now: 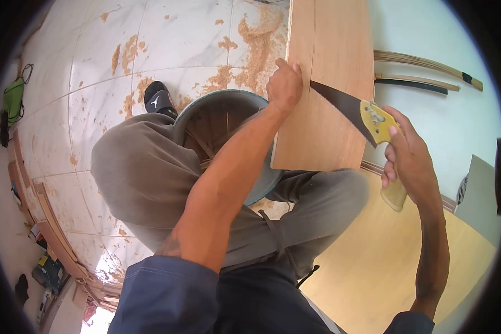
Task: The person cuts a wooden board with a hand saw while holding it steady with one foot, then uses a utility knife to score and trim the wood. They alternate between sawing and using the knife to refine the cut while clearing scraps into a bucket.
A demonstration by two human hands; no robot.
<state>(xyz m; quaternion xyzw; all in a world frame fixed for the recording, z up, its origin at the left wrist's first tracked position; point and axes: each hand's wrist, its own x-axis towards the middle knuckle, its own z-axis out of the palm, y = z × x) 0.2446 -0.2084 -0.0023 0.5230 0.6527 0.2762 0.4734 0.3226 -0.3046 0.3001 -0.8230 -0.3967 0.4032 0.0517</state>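
The saw [371, 119] is overlapping the board [337, 53] from the right; leftward, sawdust [259, 42] is lying beyond the bucket [220, 93].

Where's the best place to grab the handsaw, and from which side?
Likely best: take the handsaw by its yellow handle from the right, as the right hand does. The handle sticks out past the right edge of the wooden board, whereas the toothed blade reaches over the board, so that end is best avoided.

Your board [337, 67] runs out of view at the top edge, your right hand [411, 156] hides part of the saw handle [379, 123], and your left forearm [236, 164] covers some of the bucket [197, 114].
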